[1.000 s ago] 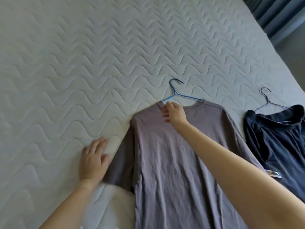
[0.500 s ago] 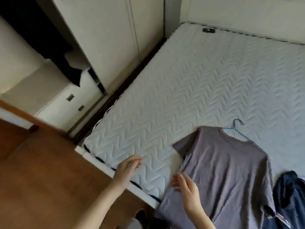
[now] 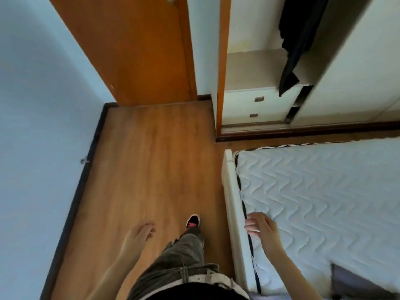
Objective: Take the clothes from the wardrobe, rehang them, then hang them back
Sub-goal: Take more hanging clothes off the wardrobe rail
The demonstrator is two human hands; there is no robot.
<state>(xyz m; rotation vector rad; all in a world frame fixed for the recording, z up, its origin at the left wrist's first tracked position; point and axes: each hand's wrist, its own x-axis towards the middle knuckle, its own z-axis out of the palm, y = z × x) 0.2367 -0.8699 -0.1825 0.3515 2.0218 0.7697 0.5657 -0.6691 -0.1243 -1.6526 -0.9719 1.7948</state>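
Wooden floor (image 3: 149,169) filled the middle of the view, with a pale blue wall (image 3: 39,126) on the left and an orange door (image 3: 134,46) ahead. The person stood beside the bed; one leg in grey trousers (image 3: 184,252) reached forward, ending in a black shoe (image 3: 192,220) with a pink mark. The left hand (image 3: 140,231) hung over the floor, empty, fingers loosely extended and slightly blurred. The right hand (image 3: 259,226) hovered over the near corner of the mattress (image 3: 324,191), also empty, fingers gently curled and holding nothing; whether it touched the mattress edge could not be told. The mattress, white and quilted in zigzags, lay on a white frame (image 3: 230,191) at the right. A corner of a grey shirt (image 3: 355,280) lay on the mattress at the bottom right, well apart from both hands. Beyond the bed stood the wardrobe (image 3: 255,66), open, with pale shelves inside. Dark clothes (image 3: 296,40) hung in it at the upper right, their lower ends drooping just above a white drawer unit (image 3: 259,107) with two small handles. A white sliding door (image 3: 357,72) covered the wardrobe's right part.
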